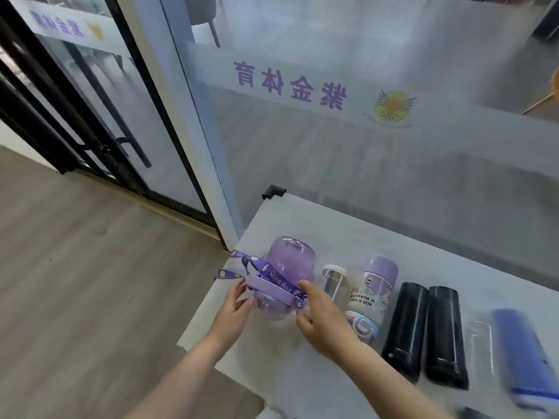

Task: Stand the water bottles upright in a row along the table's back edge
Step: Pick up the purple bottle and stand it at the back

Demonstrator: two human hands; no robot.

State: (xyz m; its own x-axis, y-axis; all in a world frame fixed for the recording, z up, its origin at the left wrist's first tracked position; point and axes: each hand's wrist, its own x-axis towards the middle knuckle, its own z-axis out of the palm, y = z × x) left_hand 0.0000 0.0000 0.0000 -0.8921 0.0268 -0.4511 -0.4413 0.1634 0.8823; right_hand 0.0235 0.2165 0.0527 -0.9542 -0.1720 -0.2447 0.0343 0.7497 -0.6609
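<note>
White table (302,225) set against a frosted glass partition (363,140); its back edge runs along the partition, and the strip of tabletop between that edge and the bottles is bare. The table's left edge, with wood floor (75,267) beyond, passes just left of the purple bottle (290,261). This bottle, a squat, translucent purple vessel with a lilac lid band and a printed purple strap (272,275) reading "Nice day", lies on its side near the table's left front corner, base toward the partition. The left hand (233,309) touches the lid end from the left with fingers spread; the right hand (320,316) cups the lid end from the right, thumb on the strap. Whether either hand grips firmly cannot be told. To the right of the purple bottle, all lying flat on the table: a small clear bottle (332,282), a printed bottle (370,291) with lilac cap, two black flasks (423,331), and a blurred blue bottle (520,358).
</note>
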